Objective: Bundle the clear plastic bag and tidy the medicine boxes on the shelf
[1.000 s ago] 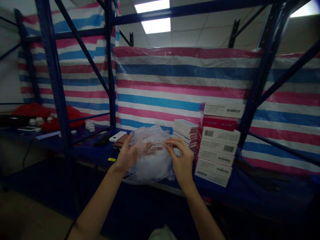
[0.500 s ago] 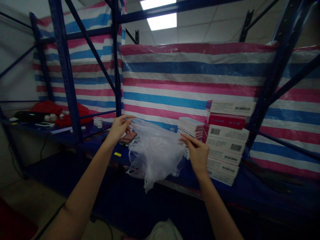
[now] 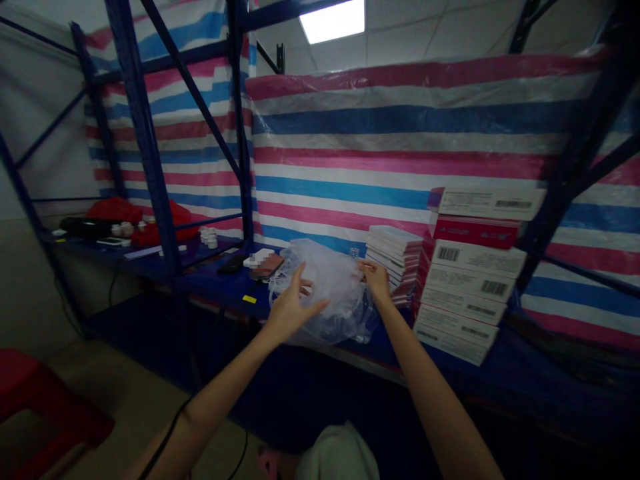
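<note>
A bunched heap of sheer white mesh, which looks like drawstring bags point(image 3: 330, 273), rests on the blue shelf's front part. My left hand point(image 3: 293, 308) is at its near left side, thumb and fingers spread apart; whether the fingertips touch the mesh is hard to tell. At the right edge of the heap, my right hand point(image 3: 376, 279) has its fingers pinched together on the mesh. A small clear bottle point(image 3: 355, 253) stands just behind that hand.
Right of the heap are a stack of thin boxes point(image 3: 393, 250) and a taller stack of white and red boxes point(image 3: 467, 273). A phone point(image 3: 231, 264), a yellow tag point(image 3: 249, 299) and white jars point(image 3: 209, 237) lie leftward. Blue uprights point(image 3: 150, 147) frame the shelf.
The mesh has come down onto the shelf from being held up between both hands. My left hand has let go of its upper edge and moved lower and right. The view has shifted.
</note>
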Tool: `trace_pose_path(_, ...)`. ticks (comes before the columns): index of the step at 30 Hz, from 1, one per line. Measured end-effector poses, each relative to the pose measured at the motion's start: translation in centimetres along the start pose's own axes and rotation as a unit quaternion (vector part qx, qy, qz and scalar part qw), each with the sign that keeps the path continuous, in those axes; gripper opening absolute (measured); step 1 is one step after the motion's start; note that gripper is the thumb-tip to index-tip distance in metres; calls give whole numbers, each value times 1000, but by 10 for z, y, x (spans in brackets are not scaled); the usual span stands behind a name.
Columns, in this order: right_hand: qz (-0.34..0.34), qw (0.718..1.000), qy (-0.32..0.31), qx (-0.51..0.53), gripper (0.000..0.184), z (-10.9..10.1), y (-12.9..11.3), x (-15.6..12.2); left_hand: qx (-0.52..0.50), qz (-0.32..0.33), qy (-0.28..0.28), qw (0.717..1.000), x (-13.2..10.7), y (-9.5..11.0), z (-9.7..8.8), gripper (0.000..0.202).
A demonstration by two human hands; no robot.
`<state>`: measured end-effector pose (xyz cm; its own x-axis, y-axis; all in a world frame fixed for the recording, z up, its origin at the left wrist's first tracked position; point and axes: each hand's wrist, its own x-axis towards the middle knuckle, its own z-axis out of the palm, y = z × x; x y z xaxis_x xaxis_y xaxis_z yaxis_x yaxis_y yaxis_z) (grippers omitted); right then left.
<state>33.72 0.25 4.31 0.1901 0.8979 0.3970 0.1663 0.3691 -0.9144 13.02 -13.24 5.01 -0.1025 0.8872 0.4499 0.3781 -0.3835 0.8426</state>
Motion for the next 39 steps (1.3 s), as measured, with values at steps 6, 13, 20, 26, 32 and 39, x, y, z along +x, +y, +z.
trace_pose_path(6,-135,980,75,-124,37,-11,1,-44,-36,24,-40,998,25,-25,14,57)
trace_pose_path(13,-446,814,-32,-370,35,-13,-23,-127,-179,28,-66,981,39,-18,19,52)
trace_pose_path(20,-443,847,26,-292,23,-25,-15,-92,-120,55,-212,968,36,-2,-20,56)
trace_pose_path(26,-420,856,64,-296,22,-55,10,-85,44,43,-169,984,64,-23,-82,27)
trace_pose_path(32,-401,823,-28,-401,36,-50,16,-106,106,96,-196,970,49,-46,-80,17)
trace_pose_path(39,-415,752,-238,-454,30,-13,4,-105,217,112,-171,955,9,-56,-67,21)
